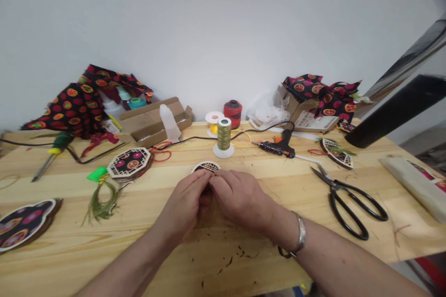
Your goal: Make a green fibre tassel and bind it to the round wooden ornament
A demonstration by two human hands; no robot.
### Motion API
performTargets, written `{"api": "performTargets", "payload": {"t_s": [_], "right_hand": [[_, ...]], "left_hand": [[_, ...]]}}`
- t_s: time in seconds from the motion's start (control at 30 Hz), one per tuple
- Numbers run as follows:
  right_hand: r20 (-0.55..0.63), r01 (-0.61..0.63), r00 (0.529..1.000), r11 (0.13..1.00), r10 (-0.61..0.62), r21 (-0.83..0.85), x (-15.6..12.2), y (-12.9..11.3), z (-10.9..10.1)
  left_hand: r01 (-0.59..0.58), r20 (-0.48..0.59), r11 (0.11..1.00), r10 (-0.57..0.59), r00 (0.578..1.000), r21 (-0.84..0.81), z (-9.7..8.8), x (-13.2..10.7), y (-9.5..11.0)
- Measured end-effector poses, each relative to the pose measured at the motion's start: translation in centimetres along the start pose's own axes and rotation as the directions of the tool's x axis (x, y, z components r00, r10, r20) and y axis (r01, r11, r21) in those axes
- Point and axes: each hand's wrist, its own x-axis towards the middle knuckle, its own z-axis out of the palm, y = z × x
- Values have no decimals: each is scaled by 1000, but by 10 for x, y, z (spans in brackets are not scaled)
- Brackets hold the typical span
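At the middle of the wooden table, my left hand (188, 195) and my right hand (240, 197) meet with closed fingers over a small rounded ornament (206, 166). It has a pale wooden lattice frame over dark fabric. Only its far edge shows; my fingers cover the rest. A metal bracelet (298, 234) circles my right wrist. Just beyond the ornament stands a spool of olive thread (224, 134). An octagonal fabric ornament (129, 164) with a green tassel (103, 197) lies to the left of my hands.
Black-handled scissors (348, 195) lie at right, with a glue gun (278, 146) behind them. A screwdriver (52, 155) and a cloud-shaped ornament (26, 222) are at left. A cardboard box (153, 120), a plastic bottle (169, 123) and a red spool (232, 113) stand along the wall.
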Motion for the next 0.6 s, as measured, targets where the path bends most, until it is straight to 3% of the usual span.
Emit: {"api": "performTargets", "payload": {"t_s": [0.13, 0.43, 0.6], "right_hand": [[6, 30, 1000, 999, -29, -46, 1, -2, -4], [4, 18, 1000, 998, -18, -55, 3, -3, -13], [20, 69, 997, 998, -69, 11, 2, -1, -11]], "left_hand": [[-7, 0, 997, 7, 1000, 78, -1, -1, 2], [-228, 31, 917, 231, 973, 328, -3, 3, 5], [-78, -4, 978, 80, 997, 192, -3, 2, 0]]}}
